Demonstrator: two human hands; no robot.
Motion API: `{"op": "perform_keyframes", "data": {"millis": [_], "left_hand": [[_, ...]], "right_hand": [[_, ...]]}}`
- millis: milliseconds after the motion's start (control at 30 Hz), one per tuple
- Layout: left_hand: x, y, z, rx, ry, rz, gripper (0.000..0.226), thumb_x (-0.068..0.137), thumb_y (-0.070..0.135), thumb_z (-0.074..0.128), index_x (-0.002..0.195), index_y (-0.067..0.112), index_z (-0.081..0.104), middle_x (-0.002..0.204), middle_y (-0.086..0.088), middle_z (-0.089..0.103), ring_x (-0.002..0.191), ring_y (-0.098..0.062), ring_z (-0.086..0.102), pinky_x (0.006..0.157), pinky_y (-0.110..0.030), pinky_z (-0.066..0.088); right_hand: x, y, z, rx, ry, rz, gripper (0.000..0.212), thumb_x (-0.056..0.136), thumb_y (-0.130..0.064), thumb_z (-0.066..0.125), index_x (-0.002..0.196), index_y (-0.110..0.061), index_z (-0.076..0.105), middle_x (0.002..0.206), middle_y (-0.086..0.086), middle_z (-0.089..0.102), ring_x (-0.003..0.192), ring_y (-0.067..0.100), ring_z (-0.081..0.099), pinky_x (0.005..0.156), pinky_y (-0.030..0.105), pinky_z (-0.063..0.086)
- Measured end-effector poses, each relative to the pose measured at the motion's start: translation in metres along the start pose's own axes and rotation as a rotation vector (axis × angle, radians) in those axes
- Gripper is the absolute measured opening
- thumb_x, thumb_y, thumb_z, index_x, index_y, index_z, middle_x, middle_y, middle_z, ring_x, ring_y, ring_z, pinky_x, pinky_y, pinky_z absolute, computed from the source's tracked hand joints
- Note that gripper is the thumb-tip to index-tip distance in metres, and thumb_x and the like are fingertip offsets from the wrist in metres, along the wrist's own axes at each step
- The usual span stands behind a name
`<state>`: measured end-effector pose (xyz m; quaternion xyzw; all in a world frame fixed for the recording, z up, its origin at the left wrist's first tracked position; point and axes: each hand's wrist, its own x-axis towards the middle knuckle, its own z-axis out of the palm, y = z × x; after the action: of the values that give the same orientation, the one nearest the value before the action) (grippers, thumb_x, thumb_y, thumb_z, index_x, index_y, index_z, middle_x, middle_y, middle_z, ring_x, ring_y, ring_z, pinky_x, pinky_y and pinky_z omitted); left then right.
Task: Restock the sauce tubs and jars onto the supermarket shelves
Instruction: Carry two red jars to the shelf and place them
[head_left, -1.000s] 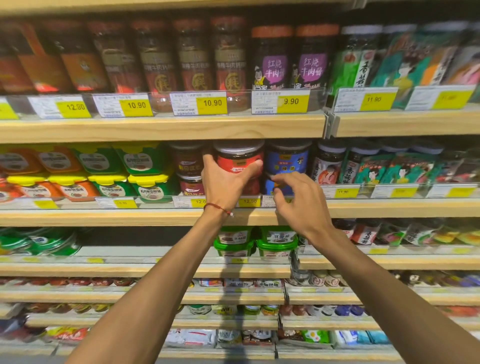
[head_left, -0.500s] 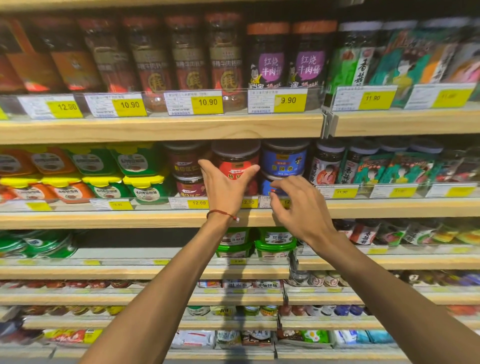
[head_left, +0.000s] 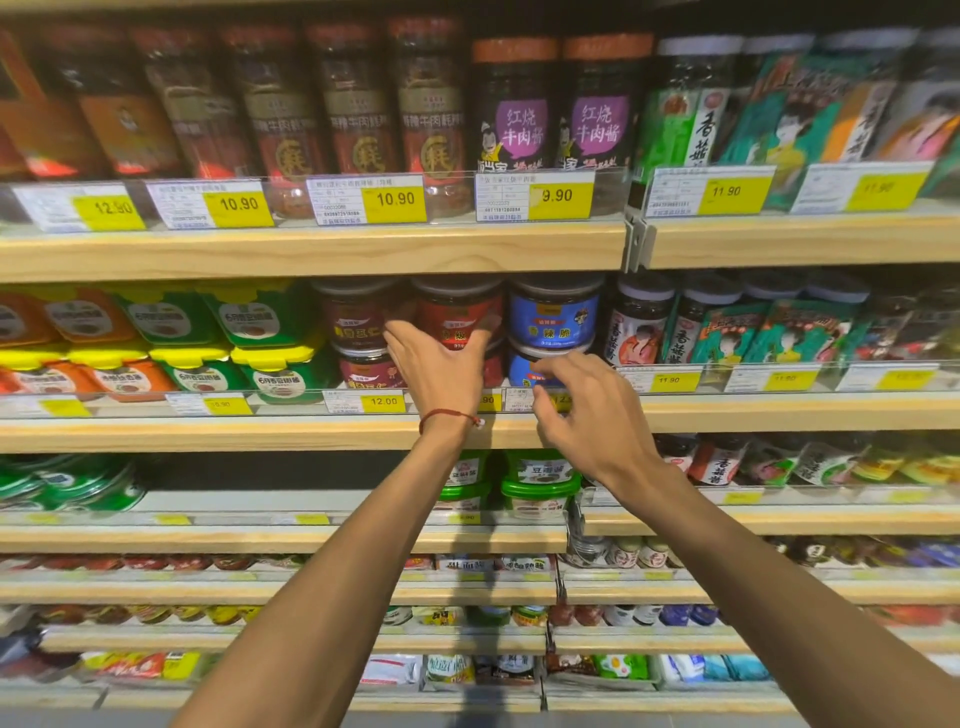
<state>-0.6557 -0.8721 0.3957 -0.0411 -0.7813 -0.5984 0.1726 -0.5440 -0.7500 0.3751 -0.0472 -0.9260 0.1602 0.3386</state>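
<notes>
A red-labelled sauce jar (head_left: 457, 304) stands on top of another jar on the second shelf (head_left: 208, 434). It sits between a dark red jar (head_left: 356, 317) and a blue-labelled jar (head_left: 553, 317). My left hand (head_left: 441, 374), with a red string at the wrist, hovers just in front of the red jar, fingers and thumb spread on either side of it, holding nothing. My right hand (head_left: 587, 415) is lower and to the right, its fingers loosely curled and empty by the price rail, in front of the lower blue jar (head_left: 522, 369).
Green and orange tubs with yellow lids (head_left: 260, 358) fill the shelf to the left, and dark jars with illustrated labels (head_left: 644, 327) stand to the right. Tall jars (head_left: 514, 114) line the shelf above. Green-lidded tubs (head_left: 540, 483) sit one shelf down.
My left hand has let go of the red jar, opened and drawn back a little. My right hand has slid slightly down and right along the price rail.
</notes>
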Motion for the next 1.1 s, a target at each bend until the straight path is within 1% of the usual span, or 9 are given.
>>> {"op": "perform_keyframes", "data": {"millis": [133,200,300,467,600,700,867,1000,1100], "left_hand": [[-0.005,-0.002,-0.001,-0.006,-0.020,0.024,0.107,0.079,0.038,0.082,0.150,-0.009,0.019,0.157,-0.026,0.026,0.149,-0.037,0.022,0.123,-0.046,0.021],[-0.007,-0.008,-0.003,0.023,-0.017,0.079,0.089,0.074,0.037,0.086,0.133,-0.006,0.036,0.137,-0.021,0.043,0.132,-0.035,0.041,0.114,-0.045,0.035],[-0.008,-0.011,-0.009,0.066,-0.015,0.146,0.078,0.072,0.038,0.089,0.120,0.000,0.040,0.120,-0.015,0.047,0.116,-0.031,0.048,0.103,-0.040,0.043],[-0.008,-0.016,-0.008,0.125,-0.040,0.154,0.086,0.075,0.047,0.085,0.128,-0.003,0.040,0.130,-0.021,0.048,0.125,-0.037,0.048,0.104,-0.050,0.045],[-0.022,-0.023,-0.017,0.038,-0.082,0.237,0.074,0.084,0.028,0.080,0.139,0.000,0.040,0.136,-0.015,0.044,0.128,-0.026,0.046,0.107,-0.037,0.043],[-0.037,-0.031,-0.033,-0.022,-0.106,0.339,0.059,0.089,0.019,0.072,0.139,0.009,0.044,0.134,-0.006,0.046,0.126,-0.019,0.049,0.107,-0.036,0.046],[-0.056,-0.043,-0.066,0.335,-0.398,0.614,0.034,0.092,0.030,0.060,0.122,0.015,0.055,0.115,0.000,0.054,0.105,-0.020,0.052,0.087,-0.039,0.049],[-0.069,-0.053,-0.080,0.613,-0.582,0.791,0.039,0.085,0.037,0.056,0.120,0.019,0.059,0.113,0.000,0.060,0.102,-0.024,0.057,0.085,-0.040,0.045],[-0.089,-0.063,-0.082,0.679,-0.727,0.786,0.043,0.087,0.040,0.053,0.123,0.018,0.058,0.115,-0.002,0.058,0.104,-0.026,0.056,0.083,-0.041,0.048]], "right_hand": [[-0.002,-0.004,0.002,0.018,0.004,-0.005,0.026,0.090,-0.020,0.066,0.113,-0.011,0.072,0.106,0.003,0.073,0.097,0.021,0.066,0.086,0.035,0.052],[-0.003,-0.004,0.003,0.023,0.001,0.004,0.027,0.090,-0.020,0.066,0.114,-0.011,0.072,0.107,0.003,0.073,0.098,0.022,0.066,0.086,0.035,0.052],[-0.003,-0.001,0.005,0.032,-0.022,0.028,0.029,0.092,-0.023,0.064,0.118,-0.012,0.071,0.110,0.003,0.073,0.101,0.022,0.066,0.090,0.036,0.052],[-0.006,-0.002,0.006,0.026,-0.052,0.028,0.030,0.093,-0.024,0.062,0.120,-0.015,0.069,0.111,0.001,0.072,0.105,0.022,0.064,0.092,0.039,0.051],[-0.013,-0.004,0.003,0.011,-0.056,0.020,0.029,0.094,-0.022,0.061,0.120,-0.014,0.070,0.111,0.001,0.073,0.105,0.021,0.065,0.095,0.037,0.048],[-0.025,-0.008,-0.001,-0.007,-0.053,0.046,0.029,0.094,-0.021,0.061,0.121,-0.014,0.069,0.111,0.002,0.072,0.105,0.021,0.063,0.093,0.037,0.049],[-0.058,-0.025,-0.004,-0.077,-0.055,0.125,0.030,0.094,-0.021,0.065,0.122,-0.012,0.069,0.113,0.006,0.072,0.106,0.025,0.062,0.090,0.038,0.052],[-0.098,-0.040,-0.004,-0.213,-0.050,0.308,0.035,0.092,-0.024,0.065,0.125,-0.014,0.068,0.117,0.006,0.069,0.109,0.028,0.058,0.083,0.038,0.051],[-0.134,-0.047,-0.005,-0.253,-0.067,0.435,0.035,0.090,-0.024,0.065,0.123,-0.011,0.067,0.117,0.009,0.066,0.110,0.033,0.057,0.083,0.042,0.052]]}}
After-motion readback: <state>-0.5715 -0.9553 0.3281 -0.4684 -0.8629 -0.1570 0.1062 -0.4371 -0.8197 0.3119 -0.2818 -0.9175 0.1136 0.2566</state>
